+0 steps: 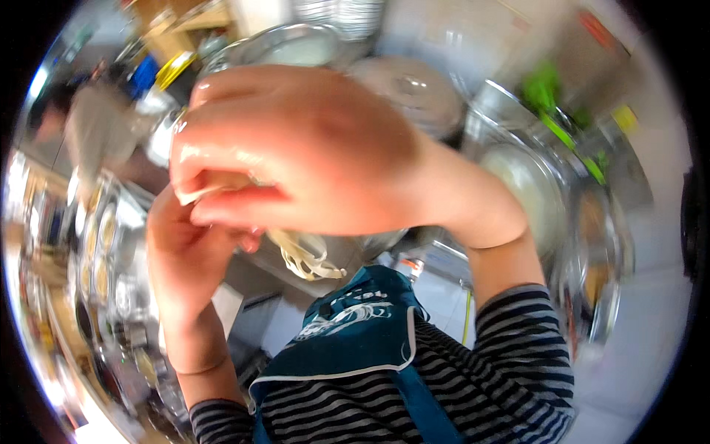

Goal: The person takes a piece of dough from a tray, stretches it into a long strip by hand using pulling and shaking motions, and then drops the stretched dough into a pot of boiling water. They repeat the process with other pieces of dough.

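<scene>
My right hand (299, 150) is raised close to the camera, with its wet, shiny fingers curled. A pale strip that looks like dough (227, 183) shows between its fingers and thumb. Just behind and below is my left hand (191, 244), its fingers mostly hidden by the right one. Pale strands of noodle dough (308, 258) show under my right hand, over a grey surface. Whether they hang from my hands or lie on that surface, I cannot tell.
Beyond my hands stand a metal pot (299, 50) with whitish liquid, a round lid (413, 91) and stacked bowls (338, 16). At right is a large pot (524, 188) of cloudy liquid, with a green-handled tool (557, 130) near it. A person (102, 127) is at the left.
</scene>
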Demonstrator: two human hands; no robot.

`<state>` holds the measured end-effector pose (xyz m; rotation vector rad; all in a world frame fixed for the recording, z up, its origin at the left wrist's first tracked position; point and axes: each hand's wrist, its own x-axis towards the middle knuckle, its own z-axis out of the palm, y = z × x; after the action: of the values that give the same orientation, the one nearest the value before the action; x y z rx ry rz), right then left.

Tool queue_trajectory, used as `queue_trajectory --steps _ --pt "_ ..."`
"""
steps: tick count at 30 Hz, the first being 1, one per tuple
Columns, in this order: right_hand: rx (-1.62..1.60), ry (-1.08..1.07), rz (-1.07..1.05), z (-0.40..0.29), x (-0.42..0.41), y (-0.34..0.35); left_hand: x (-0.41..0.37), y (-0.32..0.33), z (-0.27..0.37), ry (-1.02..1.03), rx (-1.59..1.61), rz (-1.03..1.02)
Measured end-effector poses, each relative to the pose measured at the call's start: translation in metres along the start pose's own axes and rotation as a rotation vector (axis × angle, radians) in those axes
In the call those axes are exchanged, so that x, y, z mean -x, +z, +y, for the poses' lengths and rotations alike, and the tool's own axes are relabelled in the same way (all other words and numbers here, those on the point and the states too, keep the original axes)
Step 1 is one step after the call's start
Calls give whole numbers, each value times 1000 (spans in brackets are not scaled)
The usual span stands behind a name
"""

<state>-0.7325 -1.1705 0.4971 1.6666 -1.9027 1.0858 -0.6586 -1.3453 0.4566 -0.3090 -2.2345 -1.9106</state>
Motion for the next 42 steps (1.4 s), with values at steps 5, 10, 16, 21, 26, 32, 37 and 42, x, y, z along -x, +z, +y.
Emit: queue_trajectory --steps 5,10,16,21,26,32,37,42 --pt "530 335 534 -35 172 -135 -70 183 20 134 189 -321" --pt "466 1218 1116 -101 429 -176 -128 385 80 251 479 -483" --pt "238 1846 1202 -198 650 -50 -152 554 55 213 407 -699" --pt "226 2061 864 -206 663 -54 -160 671 -67 49 75 -978" --pt "273 1909 517 -160 661 -115 -137 663 -148 894 -602 -593" --pt "148 1821 116 -82 616 -106 -50 479 -212 107 -398 -547" --pt "-319 1381 -362 -27 547 -18 123 264 -229 -576 -617 -234" --pt "-526 1081 -725 -5 363 128 294 85 -212 -895 -611 347"
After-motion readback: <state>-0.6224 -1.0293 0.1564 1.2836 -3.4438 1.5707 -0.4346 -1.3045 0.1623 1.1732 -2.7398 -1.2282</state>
